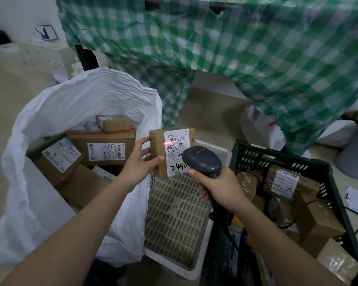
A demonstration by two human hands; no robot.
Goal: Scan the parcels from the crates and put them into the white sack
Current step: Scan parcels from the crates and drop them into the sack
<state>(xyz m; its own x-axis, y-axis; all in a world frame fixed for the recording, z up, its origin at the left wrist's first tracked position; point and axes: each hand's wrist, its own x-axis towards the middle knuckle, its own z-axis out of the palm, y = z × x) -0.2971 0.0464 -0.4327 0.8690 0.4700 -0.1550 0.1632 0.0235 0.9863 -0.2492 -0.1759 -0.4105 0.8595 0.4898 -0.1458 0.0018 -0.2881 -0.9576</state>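
Step in hand: scanning one parcel, held in the air above the far rim of the white crate, just beside the mouth of the white sack.

Method, as judged: the red scan line lies on the label's left part, below the upper barcode; tilting the scanner up a little should lay the line across the bars. Keep the label square to the scanner and the thumb off the print.

Left hand: grips the parcel's left edge, thumb on the front face, fingers behind; forearm reaches across the sack's near side.

Right hand: curled round the scanner's handle, head aimed at the label, cable trailing toward the dark green crate, which holds more parcels.

Sack: several boxes already inside.
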